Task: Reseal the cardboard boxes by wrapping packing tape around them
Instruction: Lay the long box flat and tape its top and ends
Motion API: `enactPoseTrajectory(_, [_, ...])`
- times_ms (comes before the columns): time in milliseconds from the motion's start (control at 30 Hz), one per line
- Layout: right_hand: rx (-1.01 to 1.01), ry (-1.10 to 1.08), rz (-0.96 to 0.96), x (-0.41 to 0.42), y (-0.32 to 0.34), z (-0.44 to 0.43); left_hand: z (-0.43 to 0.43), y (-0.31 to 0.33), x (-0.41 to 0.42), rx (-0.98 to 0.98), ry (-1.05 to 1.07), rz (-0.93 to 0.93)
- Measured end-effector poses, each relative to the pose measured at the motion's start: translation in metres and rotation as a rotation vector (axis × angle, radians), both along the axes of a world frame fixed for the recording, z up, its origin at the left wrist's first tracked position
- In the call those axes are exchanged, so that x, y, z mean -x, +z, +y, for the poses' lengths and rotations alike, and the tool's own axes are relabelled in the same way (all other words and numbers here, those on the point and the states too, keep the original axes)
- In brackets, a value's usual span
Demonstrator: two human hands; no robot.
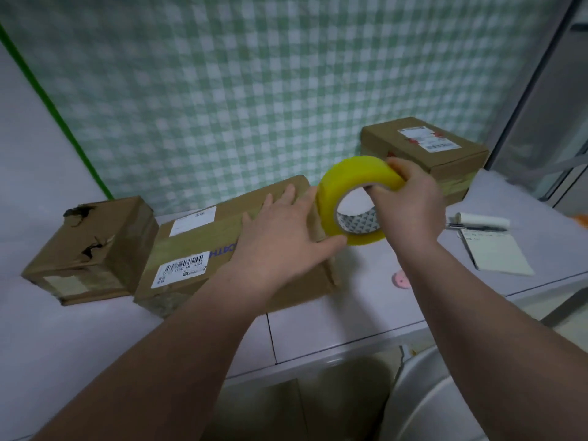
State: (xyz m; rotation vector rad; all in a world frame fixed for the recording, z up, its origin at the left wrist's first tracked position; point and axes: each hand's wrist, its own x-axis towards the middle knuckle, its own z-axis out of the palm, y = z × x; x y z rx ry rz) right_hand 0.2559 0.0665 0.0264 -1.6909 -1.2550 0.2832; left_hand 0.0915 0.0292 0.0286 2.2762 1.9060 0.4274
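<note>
A long cardboard box with white shipping labels lies in the middle of the white counter. My left hand presses flat on its top near the right end, fingers straight. My right hand grips a yellow roll of packing tape, thumb on the outer rim and fingers through the core. The roll hovers just past the box's right end, close to my left thumb. A smaller torn box sits to the left, touching the long one. A third box with a label stands at the back right.
A notepad, a pen and a white paper roll lie on the counter at the right. A small pink disc lies near the front edge. A green checked curtain hangs behind. A white basin rim shows below right.
</note>
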Motion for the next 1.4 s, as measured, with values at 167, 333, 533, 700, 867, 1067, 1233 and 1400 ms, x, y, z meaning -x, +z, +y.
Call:
enactPoseTrajectory(167, [-0.136, 0.095, -0.081, 0.027, 0.074, 0.013, -0.005, 0.046, 0.026, -0.223, 0.028, -0.249])
enactPoseTrajectory(333, [-0.120, 0.268, -0.113, 0.063, 0.126, 0.016, 0.005, 0.062, 0.064, -0.252, 0.069, -0.444])
enactPoseTrajectory(533, [-0.052, 0.526, 0.006, 0.102, 0.156, 0.023, 0.010, 0.071, 0.107, -0.410, 0.168, -0.679])
enactPoseTrajectory(700, [-0.002, 0.689, 0.203, 0.120, 0.150, 0.027, 0.007, 0.078, 0.133, -0.593, 0.310, -0.665])
enactPoseTrajectory(867, [-0.039, 0.743, 0.259, 0.142, 0.150, 0.024, -0.010, 0.097, 0.130, -0.460, 0.412, -0.172])
enactPoseTrajectory(1067, [-0.026, 0.754, 0.309, 0.155, 0.150, 0.023, -0.023, 0.103, 0.122, 0.002, 0.320, 0.018])
enactPoseTrajectory(1233, [-0.013, 0.777, 0.319, 0.152, 0.150, 0.018, -0.014, 0.098, 0.128, -0.069, 0.300, -0.014])
enactPoseTrajectory(1400, [-0.020, 0.711, 0.287, 0.144, 0.149, 0.002, -0.006, 0.075, 0.138, -0.141, 0.255, 0.056])
